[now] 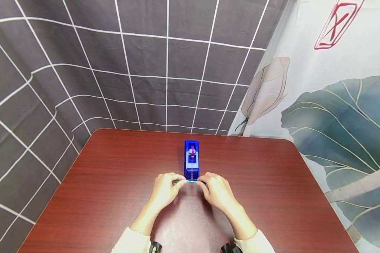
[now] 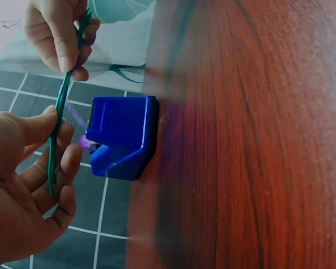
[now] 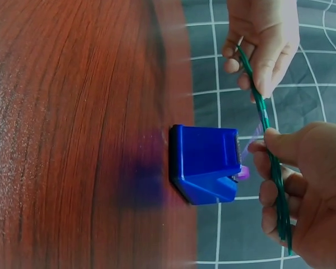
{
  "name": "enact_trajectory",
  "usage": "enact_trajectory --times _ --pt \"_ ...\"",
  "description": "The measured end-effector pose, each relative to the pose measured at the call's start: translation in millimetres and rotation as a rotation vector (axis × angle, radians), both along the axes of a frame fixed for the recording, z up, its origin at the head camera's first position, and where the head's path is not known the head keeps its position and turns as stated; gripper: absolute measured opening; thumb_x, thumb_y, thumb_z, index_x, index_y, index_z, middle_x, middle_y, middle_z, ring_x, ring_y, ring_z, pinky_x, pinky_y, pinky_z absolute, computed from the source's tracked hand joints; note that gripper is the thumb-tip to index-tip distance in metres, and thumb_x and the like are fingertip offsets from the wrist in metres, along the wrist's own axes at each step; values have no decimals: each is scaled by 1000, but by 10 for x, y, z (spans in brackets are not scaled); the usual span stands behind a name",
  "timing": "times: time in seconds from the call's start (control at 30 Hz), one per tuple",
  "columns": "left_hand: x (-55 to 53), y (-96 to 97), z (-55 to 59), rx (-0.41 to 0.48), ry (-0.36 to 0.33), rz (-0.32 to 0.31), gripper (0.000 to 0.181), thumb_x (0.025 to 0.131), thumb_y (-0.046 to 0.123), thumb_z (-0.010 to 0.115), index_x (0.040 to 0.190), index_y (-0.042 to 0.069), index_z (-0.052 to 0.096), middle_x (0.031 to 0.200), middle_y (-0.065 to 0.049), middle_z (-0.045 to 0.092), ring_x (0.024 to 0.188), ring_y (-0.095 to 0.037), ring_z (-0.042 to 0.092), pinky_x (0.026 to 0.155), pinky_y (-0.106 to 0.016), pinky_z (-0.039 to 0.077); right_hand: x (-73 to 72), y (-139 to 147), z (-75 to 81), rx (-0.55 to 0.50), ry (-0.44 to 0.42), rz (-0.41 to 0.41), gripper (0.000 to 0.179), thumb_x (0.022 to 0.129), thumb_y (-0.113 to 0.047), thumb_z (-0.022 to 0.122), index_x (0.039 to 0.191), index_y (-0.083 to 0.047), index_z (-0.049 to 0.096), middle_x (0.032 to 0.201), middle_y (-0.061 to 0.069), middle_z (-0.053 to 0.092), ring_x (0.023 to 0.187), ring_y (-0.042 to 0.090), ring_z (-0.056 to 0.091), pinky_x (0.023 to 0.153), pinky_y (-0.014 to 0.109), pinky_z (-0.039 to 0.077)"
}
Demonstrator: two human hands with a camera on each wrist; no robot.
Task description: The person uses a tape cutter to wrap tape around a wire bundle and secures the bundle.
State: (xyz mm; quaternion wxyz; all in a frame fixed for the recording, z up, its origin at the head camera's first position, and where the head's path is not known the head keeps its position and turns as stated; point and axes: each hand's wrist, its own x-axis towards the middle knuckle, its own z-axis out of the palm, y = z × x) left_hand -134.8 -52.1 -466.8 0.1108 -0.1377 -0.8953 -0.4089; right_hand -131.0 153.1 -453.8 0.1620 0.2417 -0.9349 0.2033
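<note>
A thin bundle of green twist ties or wires (image 3: 276, 179) is stretched between both hands, just in front of a blue tape dispenser (image 1: 191, 165). My left hand (image 1: 166, 189) pinches one end between thumb and fingers. The other end is pinched the same way by my right hand (image 1: 216, 189). From the dispenser's cutting edge a strip of clear purplish tape (image 3: 255, 139) runs to the bundle's middle, between the two thumbs. The purple tape roll (image 1: 192, 151) sits inside the dispenser.
The dispenser stands on a reddish-brown wooden table (image 1: 114, 158). Behind and to the left hangs a dark grey curtain with a white grid (image 1: 145, 56). A pale curtain with leaf prints (image 1: 304, 70) hangs at the right.
</note>
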Motion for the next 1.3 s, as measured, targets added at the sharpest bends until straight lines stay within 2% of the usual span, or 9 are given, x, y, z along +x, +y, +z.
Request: enact_trajectory --times 0.23,0.37,0.53,0.63,0.73,0.87,0.93,1.13,1.3 --pt "-15 2 7 31 8 0 8 88 22 79 88 14 81 86 4 76 68 -5 66 71 -33 53 -26 14 43 40 4 3 4 91 -13 75 87 -13 73 78 -3 65 72 16 66 64 40 54" --pt "-14 -2 5 37 -13 -4 5 90 20 78 89 16 81 87 4 75 66 -2 63 69 -31 52 -22 22 58 50 -10 12 4 91 -14 75 88 -14 73 79 -3 67 71 15 65 63 39 55" --pt "-16 -10 -6 9 -15 -26 11 96 18 69 92 14 78 87 4 74 68 -7 64 71 -34 53 -28 35 40 39 12 59 4 92 -11 73 89 -15 73 77 -5 64 68 12 61 62 35 54" --pt "-22 0 -11 -47 -7 -40 21 100 18 62 82 15 72 74 9 66 68 -10 61 67 -34 50 -37 38 35 32 27 72 3 92 -11 73 92 -14 74 79 -5 65 69 12 62 63 35 54" --pt "-20 16 -23 -86 -34 -46 31 102 19 59 71 17 61 62 13 50 61 -9 51 60 -30 43 -34 38 28 30 20 59 5 91 -12 74 95 -13 75 81 -3 67 71 13 64 66 36 56" --pt "-3 21 -35 -89 -32 -52 32 101 18 61 69 17 59 60 13 42 59 -7 44 59 -27 38 -19 27 18 37 5 27 4 91 -14 74 95 -11 75 81 -2 67 72 13 64 66 36 56" --pt "11 15 -35 -81 -16 -56 29 100 18 62 70 16 62 61 11 44 61 -8 45 60 -28 39 -14 19 12 38 3 18 4 92 -14 74 89 -12 74 76 -4 63 69 12 61 64 35 54" --pt "33 -4 -40 -65 15 -52 17 98 16 65 85 13 75 79 5 71 75 -12 65 70 -36 53 -24 9 -25 16 40 23 13 91 -12 74 79 -15 71 69 -8 54 63 10 55 59 34 50" --pt "17 -15 -39 -44 -6 -57 15 98 18 65 90 13 77 83 4 73 74 -9 65 72 -35 54 -43 6 -43 3 80 23 8 90 -12 75 82 -14 73 73 -7 59 68 13 61 62 36 52"
